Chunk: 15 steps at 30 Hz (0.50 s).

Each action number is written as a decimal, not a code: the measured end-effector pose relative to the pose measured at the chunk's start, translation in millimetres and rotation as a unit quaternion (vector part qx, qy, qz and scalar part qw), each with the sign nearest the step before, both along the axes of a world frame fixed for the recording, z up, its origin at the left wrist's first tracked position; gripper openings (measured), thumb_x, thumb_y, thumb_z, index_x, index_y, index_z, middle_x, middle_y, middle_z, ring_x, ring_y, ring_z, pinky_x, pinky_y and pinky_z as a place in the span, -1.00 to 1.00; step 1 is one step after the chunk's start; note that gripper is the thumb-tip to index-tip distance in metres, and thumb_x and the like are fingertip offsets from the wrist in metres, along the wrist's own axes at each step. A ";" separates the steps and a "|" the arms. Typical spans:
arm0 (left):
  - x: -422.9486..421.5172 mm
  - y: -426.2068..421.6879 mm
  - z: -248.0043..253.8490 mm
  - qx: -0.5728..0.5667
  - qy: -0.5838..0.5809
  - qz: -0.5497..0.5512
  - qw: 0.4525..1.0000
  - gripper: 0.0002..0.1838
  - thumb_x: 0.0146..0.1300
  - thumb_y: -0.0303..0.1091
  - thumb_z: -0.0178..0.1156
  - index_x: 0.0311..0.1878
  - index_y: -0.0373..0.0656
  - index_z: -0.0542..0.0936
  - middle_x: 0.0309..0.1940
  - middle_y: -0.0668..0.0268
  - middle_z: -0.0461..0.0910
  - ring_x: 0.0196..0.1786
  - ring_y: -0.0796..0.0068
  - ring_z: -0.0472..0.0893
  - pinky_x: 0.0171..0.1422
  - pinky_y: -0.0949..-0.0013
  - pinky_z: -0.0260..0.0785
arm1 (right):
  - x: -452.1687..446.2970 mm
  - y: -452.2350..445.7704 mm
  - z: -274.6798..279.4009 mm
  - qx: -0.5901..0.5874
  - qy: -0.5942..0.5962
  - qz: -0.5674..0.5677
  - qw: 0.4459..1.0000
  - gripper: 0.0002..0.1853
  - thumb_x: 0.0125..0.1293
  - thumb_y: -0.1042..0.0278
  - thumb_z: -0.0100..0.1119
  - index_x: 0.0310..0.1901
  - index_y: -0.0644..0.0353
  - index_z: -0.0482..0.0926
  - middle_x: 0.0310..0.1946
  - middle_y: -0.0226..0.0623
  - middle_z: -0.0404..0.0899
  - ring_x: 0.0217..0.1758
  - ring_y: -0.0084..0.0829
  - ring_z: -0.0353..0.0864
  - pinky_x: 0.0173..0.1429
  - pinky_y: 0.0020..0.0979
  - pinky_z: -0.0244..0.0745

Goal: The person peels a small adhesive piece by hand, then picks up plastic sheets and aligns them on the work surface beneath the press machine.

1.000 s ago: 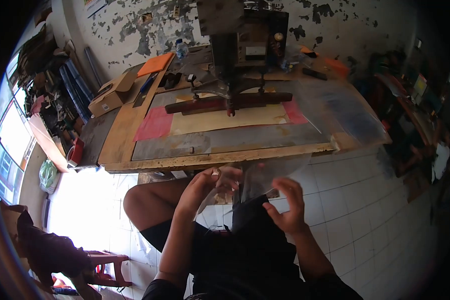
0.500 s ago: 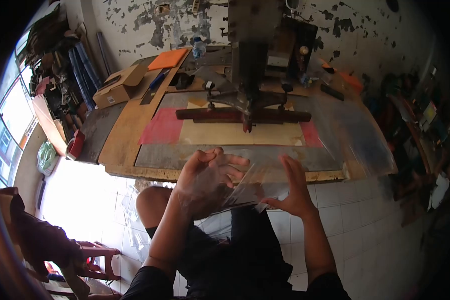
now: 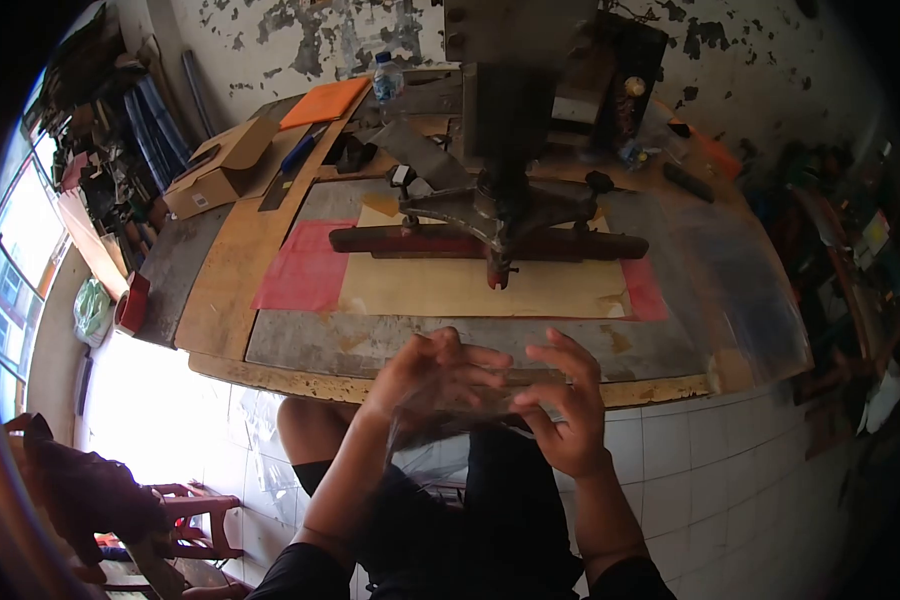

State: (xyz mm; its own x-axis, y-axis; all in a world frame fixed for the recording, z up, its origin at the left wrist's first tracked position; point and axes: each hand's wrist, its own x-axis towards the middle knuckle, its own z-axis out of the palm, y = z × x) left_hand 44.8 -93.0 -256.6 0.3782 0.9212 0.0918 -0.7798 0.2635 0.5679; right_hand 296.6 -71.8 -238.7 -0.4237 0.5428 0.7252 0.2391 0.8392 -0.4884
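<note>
A: What is seen, largest first?

B: The worktable [image 3: 215, 290] is spanned by a dark press [image 3: 510, 130], whose bar is set above a cream sheet [image 3: 460, 290]. Pink material [image 3: 305, 268] is shown at both ends of that sheet. Clear film [image 3: 435, 408] is seen below and between the hands, above the lap.

A: How are the hands held?

B: The left hand [image 3: 435, 370] is held with fingers spread, the right hand [image 3: 565, 400] with fingers bent. Whether film is pinched by either cannot be told.

A: How is film best handled?

B: It should be supported by its edges and kept lightly taut; clinging and creasing may be expected.

A: Can writing be read?

B: None. A tiny mark [image 3: 200, 200] is borne by the cardboard box [image 3: 220, 175], too small to be deciphered.
</note>
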 end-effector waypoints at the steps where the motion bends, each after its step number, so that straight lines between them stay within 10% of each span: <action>1: -0.7 -2.9 6.0 -0.011 -0.006 0.038 0.999 -0.69 0.66 -0.07 -0.05 -0.16 -0.06 0.48 0.32 -0.31 0.62 0.21 -0.08 0.77 0.15 0.06 0.72 | 6.4 0.3 0.9 -0.003 -0.003 0.003 1.000 -0.68 0.53 0.09 0.42 0.13 0.08 0.67 0.36 -0.16 0.66 0.64 -0.08 0.42 0.70 0.01 0.16; 3: -21.5 -13.8 14.7 0.027 0.153 0.150 0.976 -0.70 0.66 -0.08 -0.04 -0.11 -0.08 0.49 0.28 -0.31 0.64 0.13 -0.06 0.80 0.05 0.08 0.74 | 35.3 -7.3 10.3 -0.107 0.099 0.123 0.982 -0.85 0.60 0.20 0.34 -0.12 0.04 0.64 -0.12 -0.29 0.87 0.31 -0.14 0.77 0.62 -0.05 0.28; 9: -126.6 -31.8 -1.4 0.047 0.174 0.316 0.932 -0.85 0.57 -0.30 0.14 0.01 -0.17 0.50 -0.30 0.18 0.61 -0.38 0.42 0.62 -0.38 0.38 0.44 | 212.2 22.4 -8.3 -0.206 0.409 -0.024 0.889 -0.80 0.60 0.23 0.34 -0.01 -0.02 0.47 -0.28 -0.47 0.48 -0.01 -0.46 0.51 0.29 -0.35 0.38; 11: -145.2 -29.0 8.0 0.007 0.149 0.334 0.931 -0.88 0.50 -0.47 0.24 -0.02 -0.19 0.50 -0.45 0.36 0.51 -0.48 0.60 0.50 -0.44 0.48 0.30 | 264.4 52.3 -21.9 -0.188 0.423 -0.120 0.878 -0.77 0.70 0.15 0.23 0.15 0.03 0.45 -0.15 -0.45 0.46 0.15 -0.41 0.53 0.50 -0.27 0.30; 15: -174.9 -28.4 29.4 0.078 0.507 0.271 0.815 -0.78 0.56 -0.27 0.26 -0.15 -0.23 0.71 -0.38 0.40 0.67 -0.34 0.62 0.54 -0.28 0.47 0.33 | 319.7 121.0 -18.4 -0.261 0.357 -0.213 0.871 -0.75 0.71 0.17 0.21 0.23 0.04 0.50 -0.03 -0.45 0.55 0.24 -0.44 0.54 0.56 -0.26 0.26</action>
